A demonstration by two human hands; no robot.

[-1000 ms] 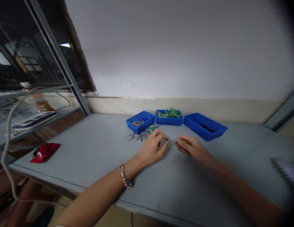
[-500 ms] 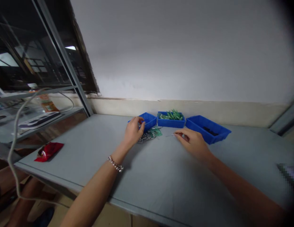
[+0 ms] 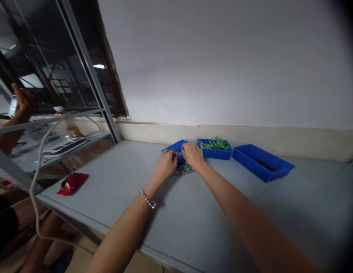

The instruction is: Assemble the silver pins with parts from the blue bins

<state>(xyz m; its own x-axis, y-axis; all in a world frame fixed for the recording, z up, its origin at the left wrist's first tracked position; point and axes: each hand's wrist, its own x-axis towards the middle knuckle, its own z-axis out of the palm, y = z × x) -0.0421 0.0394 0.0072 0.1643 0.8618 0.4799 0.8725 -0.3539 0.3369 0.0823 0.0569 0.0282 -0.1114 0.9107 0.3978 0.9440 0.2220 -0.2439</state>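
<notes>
My left hand (image 3: 166,163) is at the near left side of the left blue bin (image 3: 174,146), its fingers curled in over the rim. My right hand (image 3: 192,154) reaches over the same bin's right side, fingertips pinched together and pointing down inside. Whatever either set of fingers holds is hidden or too small to name. Small shiny metal pieces (image 3: 178,154) show in the bin between the hands. More slim metal pieces (image 3: 184,169) lie in a loose pile on the table just in front of it, with a bit of green among them.
A middle blue bin (image 3: 217,153) holds green pieces (image 3: 216,143). The right blue bin (image 3: 261,170) has dark pieces (image 3: 265,165). A red wrapper (image 3: 72,183) lies at the table's left; beyond are a white cable (image 3: 36,185), a power strip (image 3: 64,147) and another person's hand (image 3: 24,100).
My right hand has moved left from the table before the right bin, where it pinched a thin piece, to the left bin. The view has shifted slightly left; another person's raised hand now shows.
</notes>
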